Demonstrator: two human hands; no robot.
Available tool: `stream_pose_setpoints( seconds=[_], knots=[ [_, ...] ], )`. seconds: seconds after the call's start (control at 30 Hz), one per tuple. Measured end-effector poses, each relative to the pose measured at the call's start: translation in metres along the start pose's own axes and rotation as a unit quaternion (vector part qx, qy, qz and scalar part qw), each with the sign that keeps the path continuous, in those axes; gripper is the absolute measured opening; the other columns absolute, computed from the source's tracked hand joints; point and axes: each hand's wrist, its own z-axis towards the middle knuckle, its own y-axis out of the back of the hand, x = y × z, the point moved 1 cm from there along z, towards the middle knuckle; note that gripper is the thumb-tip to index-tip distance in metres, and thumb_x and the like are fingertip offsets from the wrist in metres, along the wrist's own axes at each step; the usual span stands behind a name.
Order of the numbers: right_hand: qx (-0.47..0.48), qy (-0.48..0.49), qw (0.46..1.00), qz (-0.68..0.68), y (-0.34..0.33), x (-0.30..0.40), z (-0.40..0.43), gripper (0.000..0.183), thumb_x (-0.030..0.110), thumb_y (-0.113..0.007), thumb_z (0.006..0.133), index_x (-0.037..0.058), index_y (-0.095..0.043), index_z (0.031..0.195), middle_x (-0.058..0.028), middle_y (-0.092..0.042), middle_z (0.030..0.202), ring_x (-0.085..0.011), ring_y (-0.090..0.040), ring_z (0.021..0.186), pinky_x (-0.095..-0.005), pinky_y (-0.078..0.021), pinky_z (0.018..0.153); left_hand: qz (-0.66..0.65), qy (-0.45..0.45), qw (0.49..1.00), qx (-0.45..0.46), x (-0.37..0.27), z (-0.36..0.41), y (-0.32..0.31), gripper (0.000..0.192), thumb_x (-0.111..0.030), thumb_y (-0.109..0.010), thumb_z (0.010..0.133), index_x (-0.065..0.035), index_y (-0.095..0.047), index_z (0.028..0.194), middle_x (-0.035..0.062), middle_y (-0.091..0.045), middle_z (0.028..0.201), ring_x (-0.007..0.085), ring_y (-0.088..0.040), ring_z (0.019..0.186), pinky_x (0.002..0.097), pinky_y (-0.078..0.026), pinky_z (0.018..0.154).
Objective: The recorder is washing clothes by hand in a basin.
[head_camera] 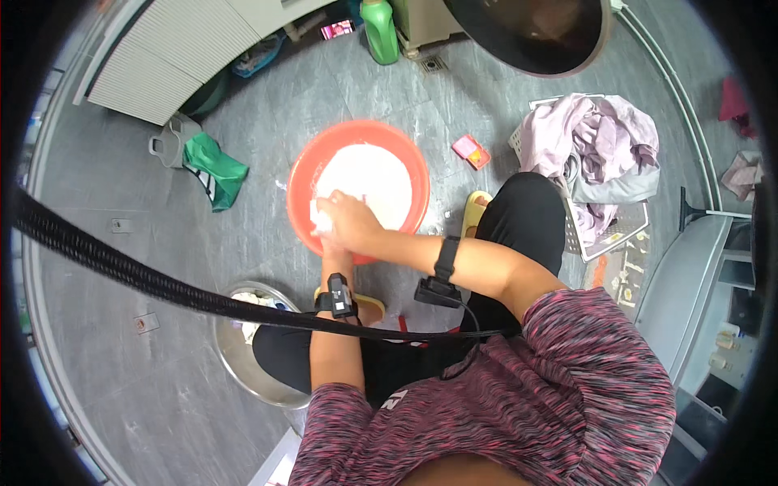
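An orange-red plastic basin (297,176) stands on the floor before me, holding bright white, overexposed contents. My right hand (352,222) is bent over its near left side, fingers closed around a blurred white lump, apparently a wet cloth (323,220). Underneath, my left hand (333,243) grips the same lump, its fingers mostly hidden by the right. Suds or glare hide the cloth's outline. Black straps with small devices circle my left wrist and right forearm.
A steel bowl (234,364) with cloth sits by my left knee. On the right, a white basket (620,234) overflows with pale laundry. A pink soap box (471,152), green bottle (381,33), green cloth (217,170) and floor drain (433,64) lie around. A black cable (182,285) crosses the view.
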Motion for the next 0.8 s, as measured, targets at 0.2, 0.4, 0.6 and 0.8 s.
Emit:
stream_pose_setpoints(
  seconds=[0.2,0.4,0.6,0.8],
  knots=[
    [-0.073,0.190,0.979,0.011,0.030,0.042,-0.009,0.038,0.040,-0.069,0.075,0.0079,-0.059,0.092,-0.0149,-0.058,0.091,-0.0330,-0.061,0.086,-0.0435,-0.0489,0.070,0.108,-0.017,0.988,0.108,-0.042,-0.013,-0.046,0.061,-0.057,-0.042,0.091,-0.0126,-0.042,0.134,0.0088,-0.051,0.131,0.0280,-0.051,0.117,0.0467,-0.045,0.096],
    [-0.093,0.120,0.987,-0.049,0.052,0.024,0.037,0.025,0.031,-0.063,0.079,0.0084,-0.060,0.089,-0.0119,-0.059,0.086,-0.0309,-0.061,0.081,-0.0432,-0.0491,0.068,0.160,-0.019,0.974,0.161,-0.044,-0.005,-0.061,0.058,-0.054,-0.041,0.093,-0.0125,-0.043,0.133,0.0083,-0.052,0.130,0.0268,-0.052,0.117,0.0466,-0.046,0.095],
    [-0.126,0.000,0.990,-0.059,0.044,-0.045,0.067,0.024,0.029,-0.062,0.079,0.0077,-0.060,0.090,-0.0136,-0.061,0.090,-0.0340,-0.060,0.087,-0.0447,-0.0481,0.074,0.134,-0.019,0.991,0.000,-0.029,0.003,-0.058,0.046,-0.040,-0.039,0.096,-0.0088,-0.050,0.128,0.0113,-0.056,0.127,0.0284,-0.054,0.116,0.0474,-0.045,0.098],
    [-0.203,-0.025,0.979,-0.009,0.027,-0.038,0.056,0.021,0.025,-0.062,0.080,0.0052,-0.059,0.088,-0.0132,-0.060,0.088,-0.0353,-0.058,0.082,-0.0446,-0.0470,0.072,0.071,0.007,0.995,0.077,-0.033,0.027,-0.071,0.041,-0.034,-0.045,0.093,-0.0059,-0.054,0.121,0.0099,-0.059,0.121,0.0271,-0.058,0.108,0.0445,-0.046,0.095]
  ],
)
